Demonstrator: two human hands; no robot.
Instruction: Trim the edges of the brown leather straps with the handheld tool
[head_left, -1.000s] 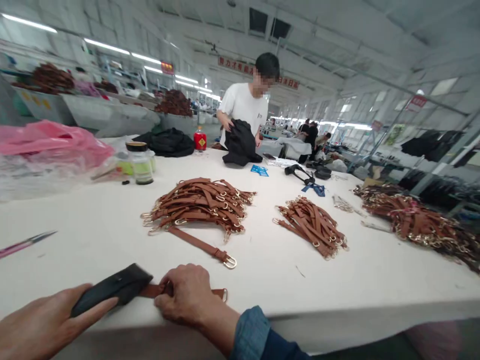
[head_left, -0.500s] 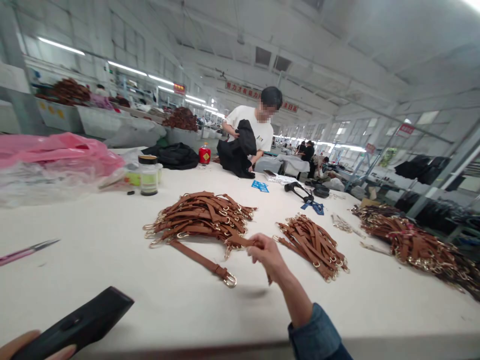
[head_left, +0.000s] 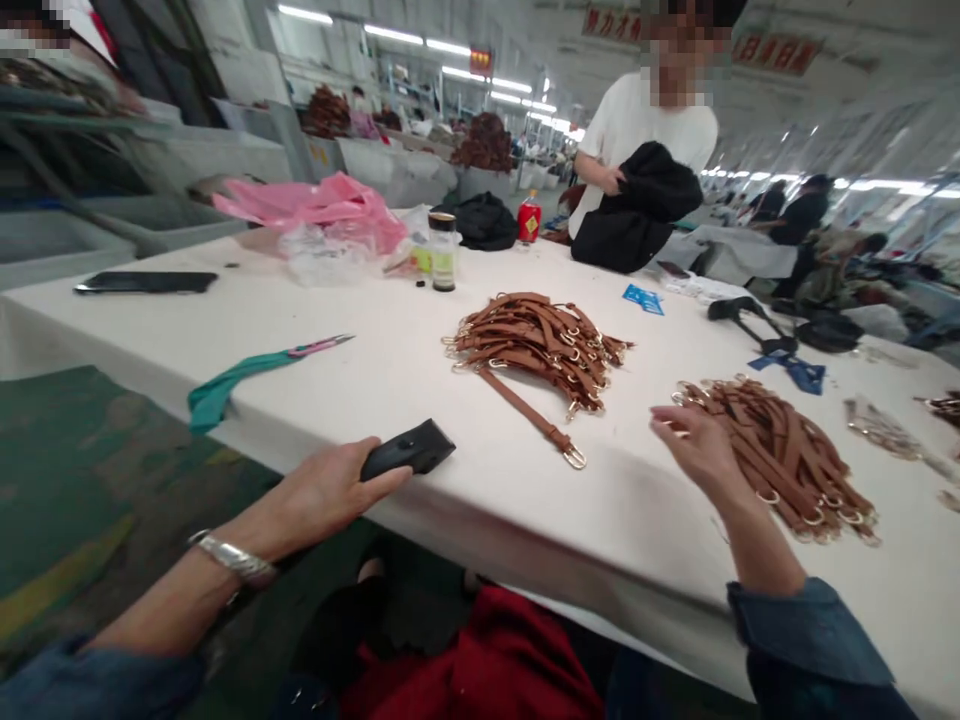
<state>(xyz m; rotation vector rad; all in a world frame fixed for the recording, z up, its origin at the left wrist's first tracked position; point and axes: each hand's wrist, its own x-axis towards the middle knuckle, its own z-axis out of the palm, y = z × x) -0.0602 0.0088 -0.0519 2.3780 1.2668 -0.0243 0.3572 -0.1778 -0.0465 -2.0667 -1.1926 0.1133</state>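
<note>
My left hand [head_left: 349, 485] is wrapped round a black clipper-like handheld tool [head_left: 412, 450], its flared end pointing right above the table's front edge. My right hand [head_left: 697, 450] is at the left side of a pile of brown straps [head_left: 787, 450] with gold-coloured rings and hooks. Its fingers are bent together, with a small glint at them; what they hold is hidden. Between my hands lies a larger heap of brown straps [head_left: 532, 350]. A single brown strap with a gold buckle [head_left: 529, 412] sticks out from that heap towards me.
Pink-handled scissors [head_left: 319, 346] lie by a green cloth strip [head_left: 236, 385] at the left. Behind are a black phone-like object [head_left: 146, 282], pink plastic [head_left: 322, 210], a jar [head_left: 443, 255] and a red bottle [head_left: 529, 220]. Across the white table, a person [head_left: 645, 130] handles black fabric [head_left: 637, 210].
My view has turned left and down. My right hand has gone from beside the larger heap, where it held a brown strap, to the right-hand pile. My left hand still holds the black tool.
</note>
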